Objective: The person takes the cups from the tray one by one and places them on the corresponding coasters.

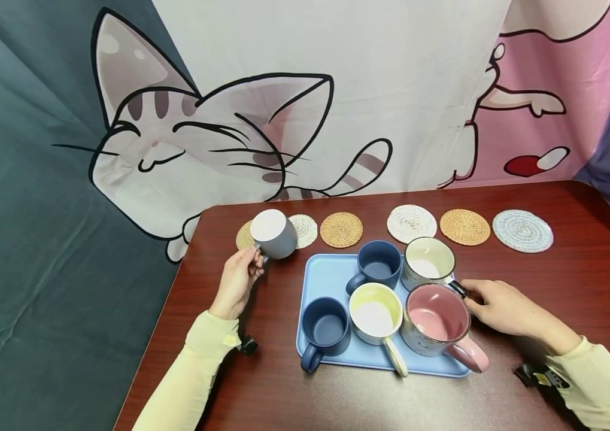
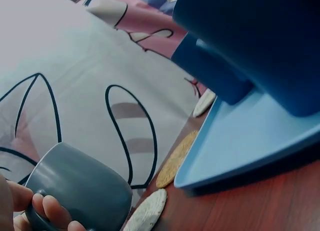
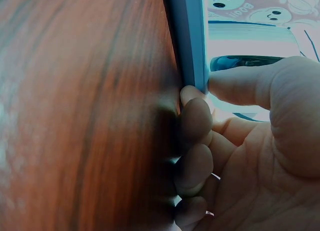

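1. Grey mug (image 1: 274, 234) is in your left hand (image 1: 237, 282), fingers curled round its handle, held tilted above the table's far left part, over the leftmost coasters; the left wrist view shows your fingertips (image 2: 50, 211) wrapped at the handle.
2. Nearest you on the blue tray (image 1: 331, 272): a dark blue mug (image 1: 324, 328) front left, a cream mug (image 1: 376, 314) in the middle, a pink mug (image 1: 436, 321) front right with its handle toward you.
3. Your right hand (image 1: 504, 307) sits at the tray's right edge, just beside the pink mug; the right wrist view shows the thumb on top of the rim and the fingers (image 3: 196, 118) curled under it, pinching the tray edge.
4. Farther back on the tray: a second dark blue mug (image 1: 377, 264) and a speckled white mug (image 1: 427, 261), the two close together.
5. Beyond the tray, a row of round coasters on the wooden table (image 1: 579, 269): tan coaster (image 1: 341, 229), white coaster (image 1: 411, 223), second tan coaster (image 1: 464, 227), pale blue coaster (image 1: 522, 230); two more on the left are partly hidden behind the grey mug.
6. Farthest: cartoon cat backdrop (image 1: 202, 137) behind the table.
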Demonstrator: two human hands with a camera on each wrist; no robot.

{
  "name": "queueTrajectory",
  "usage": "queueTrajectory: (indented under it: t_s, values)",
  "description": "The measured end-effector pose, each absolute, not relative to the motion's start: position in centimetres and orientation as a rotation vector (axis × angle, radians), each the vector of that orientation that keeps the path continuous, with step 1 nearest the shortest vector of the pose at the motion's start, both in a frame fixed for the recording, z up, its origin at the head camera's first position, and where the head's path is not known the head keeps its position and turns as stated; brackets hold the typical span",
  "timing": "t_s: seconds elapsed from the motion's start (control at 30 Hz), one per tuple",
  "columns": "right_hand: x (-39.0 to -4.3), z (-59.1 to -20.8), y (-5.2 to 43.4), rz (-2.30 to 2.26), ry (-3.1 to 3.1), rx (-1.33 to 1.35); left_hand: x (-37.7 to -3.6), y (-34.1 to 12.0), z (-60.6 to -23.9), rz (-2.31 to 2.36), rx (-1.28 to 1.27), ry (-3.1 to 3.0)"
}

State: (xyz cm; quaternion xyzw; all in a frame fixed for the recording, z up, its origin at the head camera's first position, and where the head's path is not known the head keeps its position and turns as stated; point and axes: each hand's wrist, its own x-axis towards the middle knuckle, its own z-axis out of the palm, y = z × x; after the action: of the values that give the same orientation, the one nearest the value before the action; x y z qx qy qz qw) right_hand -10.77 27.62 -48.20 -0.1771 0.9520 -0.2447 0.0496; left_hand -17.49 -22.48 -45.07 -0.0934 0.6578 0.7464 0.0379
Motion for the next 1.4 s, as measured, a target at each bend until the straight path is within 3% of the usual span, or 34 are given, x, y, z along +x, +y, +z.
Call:
queueTrajectory:
  t_s: [0.83, 1.4]
  values:
    - [-10.7, -48.2, 27.6, -0.751, 2.906, -0.559, -21.2, -26.2, -46.8, 2.384, -0.484, 2.065]
    - [-10.7, -48.2, 27.6, -0.75, 2.908, -0.559, -21.6, -26.7, -47.5, 2.344, -0.489, 2.144]
